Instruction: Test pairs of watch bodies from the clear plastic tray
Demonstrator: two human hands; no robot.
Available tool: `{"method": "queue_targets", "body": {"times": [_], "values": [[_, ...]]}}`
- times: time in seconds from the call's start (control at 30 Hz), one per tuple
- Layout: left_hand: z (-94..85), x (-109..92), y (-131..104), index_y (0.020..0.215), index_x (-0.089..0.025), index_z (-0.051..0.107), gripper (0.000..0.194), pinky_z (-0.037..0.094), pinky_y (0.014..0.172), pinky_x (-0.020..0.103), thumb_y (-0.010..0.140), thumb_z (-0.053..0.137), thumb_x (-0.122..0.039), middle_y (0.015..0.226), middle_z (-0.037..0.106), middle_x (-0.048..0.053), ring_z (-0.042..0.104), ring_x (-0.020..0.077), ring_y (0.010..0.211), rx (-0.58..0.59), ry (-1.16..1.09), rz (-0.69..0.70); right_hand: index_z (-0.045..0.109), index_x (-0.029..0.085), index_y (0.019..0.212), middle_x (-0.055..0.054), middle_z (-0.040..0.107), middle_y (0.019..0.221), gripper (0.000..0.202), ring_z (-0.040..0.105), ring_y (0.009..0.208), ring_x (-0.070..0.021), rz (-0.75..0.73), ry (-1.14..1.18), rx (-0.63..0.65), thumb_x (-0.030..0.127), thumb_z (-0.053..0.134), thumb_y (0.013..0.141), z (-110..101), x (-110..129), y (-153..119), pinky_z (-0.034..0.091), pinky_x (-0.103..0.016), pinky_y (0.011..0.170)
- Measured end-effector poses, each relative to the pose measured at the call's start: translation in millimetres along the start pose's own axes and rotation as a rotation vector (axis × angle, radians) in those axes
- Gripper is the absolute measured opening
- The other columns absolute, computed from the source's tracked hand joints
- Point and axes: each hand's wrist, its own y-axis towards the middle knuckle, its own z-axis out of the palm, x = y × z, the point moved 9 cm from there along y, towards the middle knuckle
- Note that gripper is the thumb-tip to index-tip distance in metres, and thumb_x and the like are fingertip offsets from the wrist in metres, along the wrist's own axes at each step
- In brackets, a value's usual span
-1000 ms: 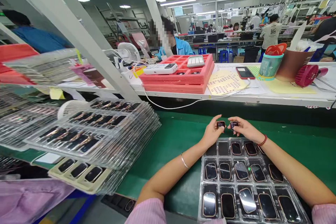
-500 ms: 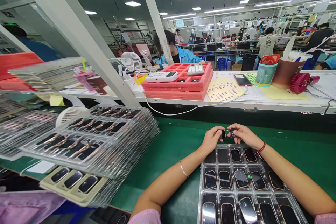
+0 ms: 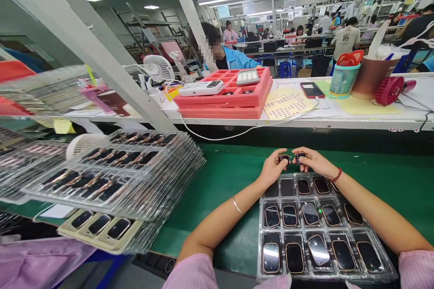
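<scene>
My left hand [image 3: 272,167] pinches a small dark smartwatch case [image 3: 284,159] between thumb and fingers. Close beside it, my right hand [image 3: 317,161] grips a second smartwatch case [image 3: 300,158], its dark face turned toward me. A narrow gap separates the two pieces. Both hands are just above the far edge of a clear plastic tray [image 3: 260,246], whose compartments hold rows of watch cases with black screens, one of them [image 3: 294,257] in the front row. The far left compartment of that tray is partly covered by my left hand.
At left stands a tall stack of clear trays [image 3: 176,180] with watch cases on top; a beige tray [image 3: 117,247] juts out below. A white shelf [image 3: 288,123] crosses behind the green bench [image 3: 230,216], bearing red foam trays [image 3: 224,110], a phone [image 3: 312,90] and cups. A person sits beyond.
The view has shifted slightly, so my hands and the tray appear higher. The case in my left hand has turned to show more of its face. Both hands keep their hold.
</scene>
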Motion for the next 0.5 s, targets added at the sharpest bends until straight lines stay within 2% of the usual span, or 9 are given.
{"method": "queue_targets", "body": {"times": [0.1,0.2,0.3,0.37,0.43,0.5], "values": [[0.0,-1.7,-0.4,0.114,-0.014,0.065,0.042,0.053,0.067,0.026,0.08,0.073,-0.038,0.088,0.071,0.005,0.064,0.0135,0.073,0.001,0.026,0.014,0.057,0.019,0.126,-0.006,0.071,0.099,0.052,0.063,0.061,-0.0109,-0.024,-0.015,0.003,0.033,0.075,0.079,0.4,1.7,0.2,0.053,-0.022,0.052],[1.3,-0.2,-1.0,0.1,-0.014,0.068,0.039,0.049,0.058,0.024,0.091,0.058,-0.05,0.079,0.07,0.005,0.06,0.0119,0.061,0.029,0.036,-0.012,0.063,0.016,0.113,-0.007,0.072,0.091,0.038,0.062,0.055,-0.0104,0.004,-0.013,0.029,0.042,0.069,0.087,1.8,-1.0,0.8,0.051,-0.021,0.048],[-1.2,4.2,0.5,0.104,-0.014,0.067,0.043,0.043,0.052,0.022,0.094,0.049,-0.052,0.08,0.071,0.006,0.059,0.0111,0.058,0.011,0.014,-0.046,0.064,0.016,0.112,-0.008,0.072,0.09,0.036,0.065,0.057,-0.0118,0.026,0.014,0.029,0.047,0.062,0.093,-0.2,-4.1,1.1,0.053,-0.021,0.049],[-2.3,6.1,3.0,0.114,-0.014,0.063,0.037,0.046,0.056,0.022,0.089,0.058,-0.04,0.088,0.072,0.007,0.062,0.0119,0.066,-0.005,-0.006,-0.034,0.062,0.018,0.119,-0.008,0.072,0.097,0.035,0.068,0.064,-0.0132,0.015,0.018,0.017,0.037,0.065,0.09,-2.9,-4.7,1.3,0.056,-0.022,0.054],[-1.9,8.4,5.2,0.125,-0.015,0.057,0.05,0.051,0.066,0.023,0.076,0.066,-0.022,0.098,0.072,0.007,0.065,0.0136,0.079,-0.011,-0.027,-0.013,0.058,0.02,0.127,-0.008,0.071,0.107,0.044,0.07,0.072,-0.0141,-0.011,0.004,0.006,0.023,0.067,0.084,-5.1,-4.2,1.5,0.059,-0.024,0.06],[-0.6,11.3,5.9,0.131,-0.016,0.051,0.066,0.054,0.073,0.025,0.067,0.065,-0.01,0.104,0.07,0.008,0.066,0.0149,0.087,-0.008,-0.037,-0.005,0.055,0.021,0.13,-0.008,0.069,0.114,0.053,0.07,0.077,-0.0145,-0.036,-0.014,0.006,0.014,0.066,0.079,-5.8,-3.5,1.5,0.061,-0.026,0.064]]}}
